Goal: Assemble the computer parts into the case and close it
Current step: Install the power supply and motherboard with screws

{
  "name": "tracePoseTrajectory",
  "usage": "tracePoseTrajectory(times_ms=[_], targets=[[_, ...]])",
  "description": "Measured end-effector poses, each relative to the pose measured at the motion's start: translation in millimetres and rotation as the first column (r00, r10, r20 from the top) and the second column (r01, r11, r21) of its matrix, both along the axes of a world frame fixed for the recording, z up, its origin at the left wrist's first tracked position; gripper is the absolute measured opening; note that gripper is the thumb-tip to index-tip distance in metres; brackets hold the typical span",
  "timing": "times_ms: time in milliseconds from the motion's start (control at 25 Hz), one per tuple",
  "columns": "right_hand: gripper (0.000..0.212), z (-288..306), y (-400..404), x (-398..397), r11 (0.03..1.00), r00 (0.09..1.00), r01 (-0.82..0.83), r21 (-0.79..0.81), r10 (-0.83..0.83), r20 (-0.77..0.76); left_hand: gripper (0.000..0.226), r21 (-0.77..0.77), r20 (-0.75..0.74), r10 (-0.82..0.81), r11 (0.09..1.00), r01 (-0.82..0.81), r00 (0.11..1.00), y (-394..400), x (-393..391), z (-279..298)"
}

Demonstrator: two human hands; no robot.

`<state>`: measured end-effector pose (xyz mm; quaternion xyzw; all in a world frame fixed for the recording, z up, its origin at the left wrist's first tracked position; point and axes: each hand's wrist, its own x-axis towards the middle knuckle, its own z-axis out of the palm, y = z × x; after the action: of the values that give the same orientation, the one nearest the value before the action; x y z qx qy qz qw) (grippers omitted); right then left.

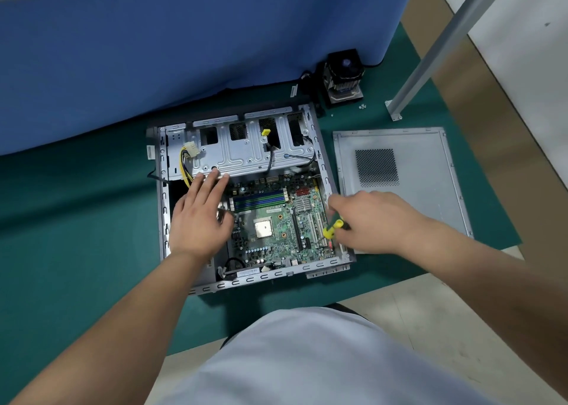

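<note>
An open grey computer case (333,261) lies flat on a green mat. Inside it sits a green motherboard (276,223) with a bare CPU socket in its middle. My left hand (199,217) is spread flat over the board's left edge, fingertips touching the silver drive cage (242,152). My right hand (368,220) grips a yellow and green screwdriver (333,227) at the case's right wall, its tip hidden among the board's slots. The grey side panel (399,186) lies flat to the right of the case. A black CPU cooler (342,78) stands behind the case.
A blue partition (184,51) rises just behind the case. A slanted metal post (430,57) is bolted to the mat at the right, with small screws (362,106) near its foot. The green mat (76,220) ends at tiled floor on the right.
</note>
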<state>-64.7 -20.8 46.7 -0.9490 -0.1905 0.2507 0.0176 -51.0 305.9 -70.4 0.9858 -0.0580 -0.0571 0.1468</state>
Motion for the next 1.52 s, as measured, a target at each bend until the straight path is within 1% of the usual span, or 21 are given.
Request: tracePoseTrajectory(times_ms=[40, 120, 200, 240, 280, 320, 360, 400, 440, 480, 520, 600, 760, 840, 880, 960, 1040, 1120, 1160, 1360, 1520], targets=[[0.029, 4.3, -4.5, 6.3, 0.995, 0.997, 0.081, 0.065, -0.08, -0.021, 0.067, -0.046, -0.003, 0.029, 0.999, -0.029, 1.0, -1.9, -1.1, 2.7], [0.027, 11.8, -15.5, 17.2, 0.936, 0.963, 0.268, 0.228, -0.26, -0.066, 0.05, -0.234, -0.012, 0.11, 0.966, -0.11, 0.994, -15.6, -3.6, 12.5], [0.024, 15.0, -24.8, 22.6, 0.811, 0.892, 0.444, 0.381, -0.44, -0.104, 0.027, -0.371, 0.002, 0.091, 0.925, -0.083, 0.996, -40.1, -13.9, 24.0], [0.022, 13.5, -28.4, 22.5, 0.731, 0.843, 0.521, 0.44, -0.52, -0.135, 0.019, -0.424, -0.036, 0.051, 0.904, -0.061, 0.998, -55.1, -19.7, 30.8], [0.021, 11.4, -30.6, 21.6, 0.641, 0.791, 0.587, 0.494, -0.583, -0.185, 0.018, -0.501, -0.142, 0.006, 0.862, -0.077, 0.99, -71.7, -21.9, 40.3], [0.022, 7.6, -31.1, 19.3, 0.546, 0.744, 0.639, 0.542, -0.616, -0.257, 0.021, -0.599, -0.296, -0.039, 0.786, -0.153, 0.954, -88.9, -21.2, 51.2], [0.022, 2.7, -30.2, 16.8, 0.45, 0.704, 0.68, 0.579, -0.621, -0.344, 0.023, -0.695, -0.444, -0.077, 0.659, -0.288, 0.893, -105.0, -16.4, 60.6], [0.023, -2.7, -29.1, 14.0, 0.357, 0.667, 0.715, 0.601, -0.607, -0.432, 0.024, -0.743, -0.55, -0.092, 0.508, -0.436, 0.83, -119.1, -7.9, 67.4], [0.023, -8.1, -27.9, 11.4, 0.279, 0.633, 0.746, 0.605, -0.581, -0.512, 0.025, -0.752, -0.613, -0.08, 0.364, -0.549, 0.786, -131.0, 1.7, 72.4], [0.023, -12.9, -27.0, 10.3, 0.232, 0.607, 0.769, 0.595, -0.555, -0.569, 0.023, -0.748, -0.641, -0.041, 0.26, -0.611, 0.767, -141.5, 11.9, 78.1], [0.023, -17.4, -25.5, 9.8, 0.216, 0.591, 0.786, 0.579, -0.536, -0.602, 0.019, -0.749, -0.64, -0.001, 0.222, -0.624, 0.768, -150.1, 20.9, 82.7], [0.024, -27.3, -21.7, 13.9, 0.226, 0.585, 0.797, 0.56, -0.521, -0.621, 0.018, -0.767, -0.591, 0.02, 0.293, -0.57, 0.806, -163.3, 35.7, 89.3], [0.014, -43.2, -14.4, 42.5, 0.286, 0.602, 0.779, 0.558, -0.59, -0.538, 0.012, -0.795, -0.506, -0.071, 0.425, -0.433, 0.86, -179.1, 71.1, 90.8], [0.02, -50.7, -19.1, 62.8, 0.244, 0.572, 0.796, 0.554, -0.602, -0.557, 0.01, -0.776, -0.414, -0.111, 0.562, -0.286, 0.904, -177.4, 90.4, 87.2], [0.023, -55.8, -24.5, 74.3, 0.218, 0.557, 0.803, 0.555, -0.605, -0.569, 0.015, -0.731, -0.341, -0.126, 0.658, -0.179, 0.932, -172.3, 99.9, 81.0], [0.022, -69.3, -38.0, 96.6, 0.193, 0.535, 0.803, 0.564, -0.65, -0.539, 0.031, -0.511, -0.13, -0.096, 0.86, 0.016, 0.987, -150.1, 117.6, 62.4], [0.024, -90.0, -52.6, 121.8, 0.207, 0.512, 0.792, 0.574, -0.737, -0.441, 0.044, -0.23, 0.025, -0.047, 0.972, 0.051, 0.999, -122.2, 136.0, 41.2], [0.027, -115.1, -64.8, 151.2, 0.238, 0.494, 0.784, 0.573, -0.798, -0.344, 0.051, -0.035, 0.025, -0.078, 0.996, 0.078, 0.997, -104.3, 148.6, 20.5], [0.024, -126.9, -68.4, 167.5, 0.257, 0.495, 0.782, 0.567, -0.81, -0.315, 0.054, 0.012, 0.011, -0.11, 0.994, 0.11, 0.994, -100.4, 150.7, 10.9], [0.019, -184.6, -68.7, 240.3, 0.366, 0.502, 0.762, 0.533, -0.855, -0.13, 0.057, 0.036, 0.092, -0.125, 0.992, 0.122, 0.988, -98.6, 147.1, -19.9], [0.016, -224.3, -67.7, 268.2, 0.423, 0.523, 0.742, 0.52, -0.851, -0.054, 0.056, 0.042, 0.143, -0.125, 0.992, 0.12, 0.982, -97.2, 149.9, -26.5]])
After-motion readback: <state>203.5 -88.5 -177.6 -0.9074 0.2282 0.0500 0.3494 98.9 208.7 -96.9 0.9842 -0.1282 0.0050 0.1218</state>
